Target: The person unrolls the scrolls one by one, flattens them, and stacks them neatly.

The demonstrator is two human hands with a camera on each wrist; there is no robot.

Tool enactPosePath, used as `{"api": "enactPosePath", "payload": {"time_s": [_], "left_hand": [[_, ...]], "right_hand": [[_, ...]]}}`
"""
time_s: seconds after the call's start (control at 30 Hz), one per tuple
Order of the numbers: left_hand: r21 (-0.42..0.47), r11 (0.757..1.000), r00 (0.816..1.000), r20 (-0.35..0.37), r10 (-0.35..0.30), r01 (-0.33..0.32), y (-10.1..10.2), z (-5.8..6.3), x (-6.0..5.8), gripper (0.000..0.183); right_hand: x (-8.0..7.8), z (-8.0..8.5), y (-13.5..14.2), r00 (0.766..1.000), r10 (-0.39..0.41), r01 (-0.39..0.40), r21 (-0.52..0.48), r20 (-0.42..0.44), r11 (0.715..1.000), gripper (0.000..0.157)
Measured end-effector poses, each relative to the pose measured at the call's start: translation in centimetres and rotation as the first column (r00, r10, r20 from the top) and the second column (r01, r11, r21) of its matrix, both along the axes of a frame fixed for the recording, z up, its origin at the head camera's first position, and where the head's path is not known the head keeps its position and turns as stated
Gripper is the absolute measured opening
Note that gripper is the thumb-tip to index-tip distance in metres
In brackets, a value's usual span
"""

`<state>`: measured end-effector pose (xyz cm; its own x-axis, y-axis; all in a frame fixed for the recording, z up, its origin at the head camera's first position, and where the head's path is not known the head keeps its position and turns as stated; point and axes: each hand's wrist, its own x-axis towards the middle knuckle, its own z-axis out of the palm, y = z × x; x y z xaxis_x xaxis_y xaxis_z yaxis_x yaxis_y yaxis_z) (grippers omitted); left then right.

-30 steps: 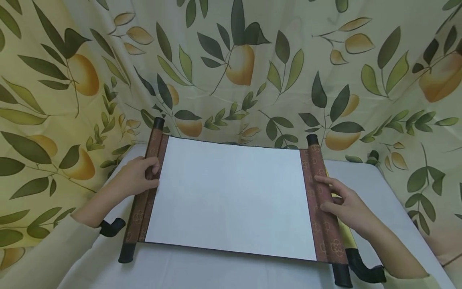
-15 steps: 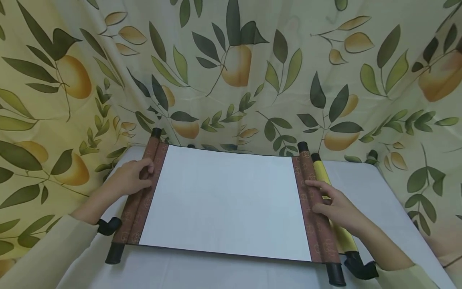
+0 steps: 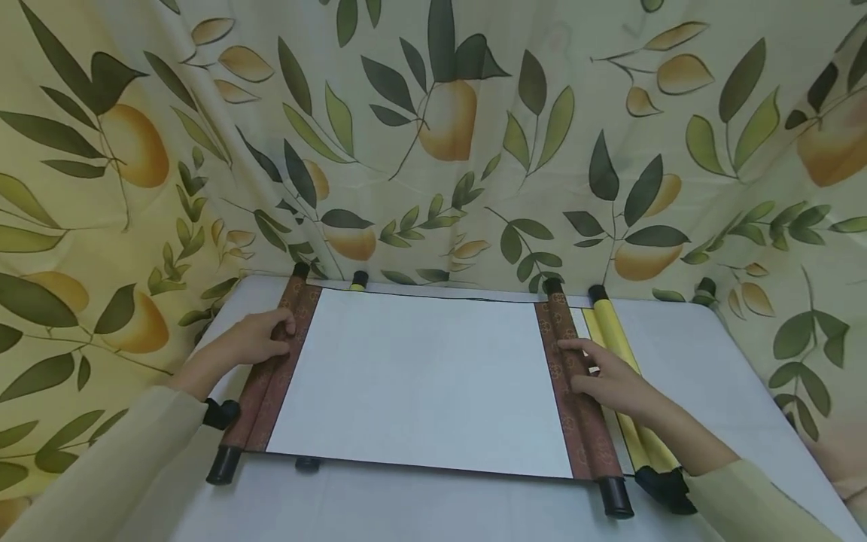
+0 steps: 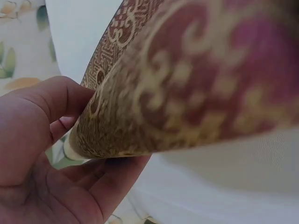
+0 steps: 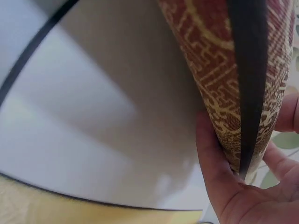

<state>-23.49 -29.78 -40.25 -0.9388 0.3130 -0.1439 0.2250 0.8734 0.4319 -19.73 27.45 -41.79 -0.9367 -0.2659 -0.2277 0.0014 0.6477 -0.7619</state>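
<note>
A hanging scroll with a blank white sheet (image 3: 420, 384) and patterned red-brown rolled ends is spread between both hands, above the table. My left hand (image 3: 256, 339) grips its left roller (image 3: 260, 388); in the left wrist view, that hand's (image 4: 60, 154) thumb and fingers curl round the patterned roll (image 4: 135, 93). At the other end my right hand (image 3: 612, 382) grips the right roller (image 3: 588, 410). In the right wrist view, fingers of this hand (image 5: 243, 200) lie on both sides of the patterned roll (image 5: 219, 88). Beneath lies a yellow scroll (image 3: 618, 339), mostly hidden by the upper one.
A white-covered table (image 3: 698, 361) carries the yellow scroll. Black roller knobs (image 3: 308, 465) of that scroll stick out below the sheet and at the back (image 3: 360, 278). A fruit-and-leaf patterned curtain (image 3: 420, 203) hangs behind and at the sides.
Both hands have shifted the red-brown scroll, its right end going left and its far edge dropping in view. More of the yellow scroll shows at right, plus its knobs on the left.
</note>
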Motion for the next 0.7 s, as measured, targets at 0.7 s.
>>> {"api": "enactPosePath", "payload": {"time_s": [0.7], "left_hand": [[-0.116,0.993,0.998,-0.058,0.023,-0.030,0.4,-2.2,1.3,0.031]], "right_hand": [[0.0,-1.3,-1.0,0.986,0.035,0.008,0.256,-0.164,0.967,0.057]]}}
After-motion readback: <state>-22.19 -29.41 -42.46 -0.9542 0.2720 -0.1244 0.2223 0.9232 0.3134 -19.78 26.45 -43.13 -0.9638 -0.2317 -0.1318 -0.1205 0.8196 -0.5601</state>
